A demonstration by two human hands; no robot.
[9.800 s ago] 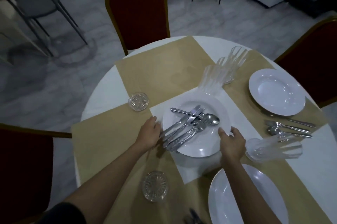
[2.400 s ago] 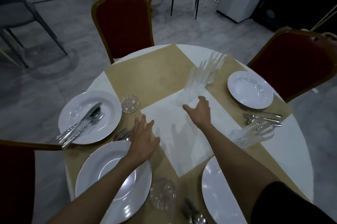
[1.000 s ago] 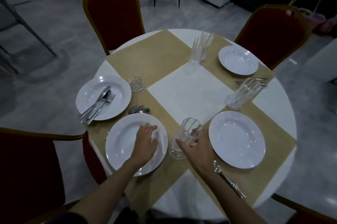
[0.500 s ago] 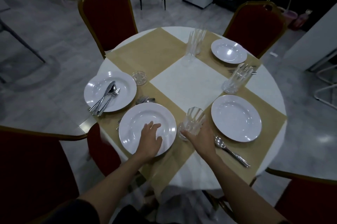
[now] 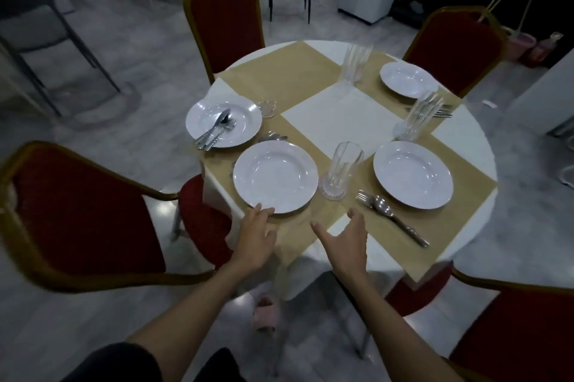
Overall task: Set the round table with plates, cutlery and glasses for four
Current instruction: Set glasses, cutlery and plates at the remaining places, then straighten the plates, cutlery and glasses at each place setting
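Showing: round bench [image 5: 459, 145] laid with tan runners, four red chairs around it.
Change: the right hand [image 5: 344, 238] has let go of the glass [image 5: 341, 170], which it gripped half a second ago; the glass now stands upright between the two near plates.
Meaning: one glass placing appears complete; cutlery sorting remains.
Plates: four — near-left plate [image 5: 275, 176], near-right plate [image 5: 413, 174], left plate [image 5: 223, 124] carrying a cutlery bundle [image 5: 216, 130], far plate [image 5: 408, 79].
Glasses: four upright, two of them together at the far side [image 5: 355, 63], one [image 5: 417, 117] nearer right.
Hands: right spread wide, empty; left hand [image 5: 254, 238] open, fingertips touching the near-left plate's rim.
Cutlery: fork and spoon [image 5: 388, 215] beside the near-right plate.
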